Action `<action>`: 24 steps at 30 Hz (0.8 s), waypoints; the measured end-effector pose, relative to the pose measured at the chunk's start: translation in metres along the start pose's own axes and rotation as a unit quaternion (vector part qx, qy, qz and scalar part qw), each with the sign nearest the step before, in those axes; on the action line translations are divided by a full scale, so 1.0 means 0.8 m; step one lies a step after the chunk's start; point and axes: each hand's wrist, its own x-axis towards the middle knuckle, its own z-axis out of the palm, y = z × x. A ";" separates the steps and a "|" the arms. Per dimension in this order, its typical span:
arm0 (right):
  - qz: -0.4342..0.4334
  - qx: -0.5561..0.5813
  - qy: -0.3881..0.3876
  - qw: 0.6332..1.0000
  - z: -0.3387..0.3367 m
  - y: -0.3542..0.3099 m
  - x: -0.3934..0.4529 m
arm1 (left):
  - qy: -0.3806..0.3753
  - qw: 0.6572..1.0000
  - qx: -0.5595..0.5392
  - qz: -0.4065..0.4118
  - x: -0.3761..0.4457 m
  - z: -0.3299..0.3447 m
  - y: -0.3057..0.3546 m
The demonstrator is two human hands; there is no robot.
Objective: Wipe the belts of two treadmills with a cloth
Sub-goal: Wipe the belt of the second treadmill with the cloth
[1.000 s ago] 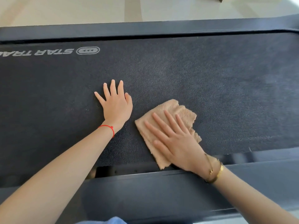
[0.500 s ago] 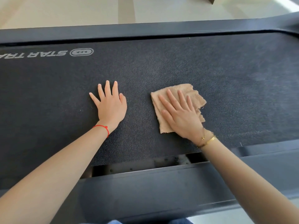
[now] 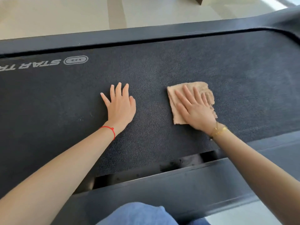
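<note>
Presently tan cloth (image 3: 191,95) flat on dark treadmill belt (image 3: 162,70), right of centre. Right hand (image 3: 194,109) presses it, fingers straight, gripping nothing. Left hand (image 3: 120,106) flat on belt, left of cloth, well apart.

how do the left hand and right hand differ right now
The left hand lies flat on the bare belt; the right hand presses the tan cloth. The left wrist wears a red string, the right a gold bracelet. Both have fingers straight, palms down.
</note>
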 end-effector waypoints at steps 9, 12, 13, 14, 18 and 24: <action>-0.164 -0.026 -0.017 0.986 0.016 -0.037 -0.061 | -0.021 0.999 -0.024 0.034 0.024 0.013 0.041; -0.172 -0.016 -0.008 0.985 0.015 -0.015 -0.062 | -0.018 0.999 -0.016 0.038 0.037 0.020 0.050; -0.171 -0.013 -0.008 0.985 0.013 -0.006 -0.058 | -0.017 0.999 -0.012 0.037 0.041 0.023 0.053; -0.169 -0.010 -0.007 0.986 0.011 0.002 -0.052 | -0.018 0.999 -0.008 0.033 0.046 0.025 0.055; -0.141 0.000 0.001 0.990 0.004 0.038 0.007 | -0.013 1.000 0.007 0.009 0.054 0.035 0.057; -0.036 0.024 0.016 0.999 -0.012 0.053 0.210 | 0.013 0.999 0.041 -0.009 0.052 0.046 0.058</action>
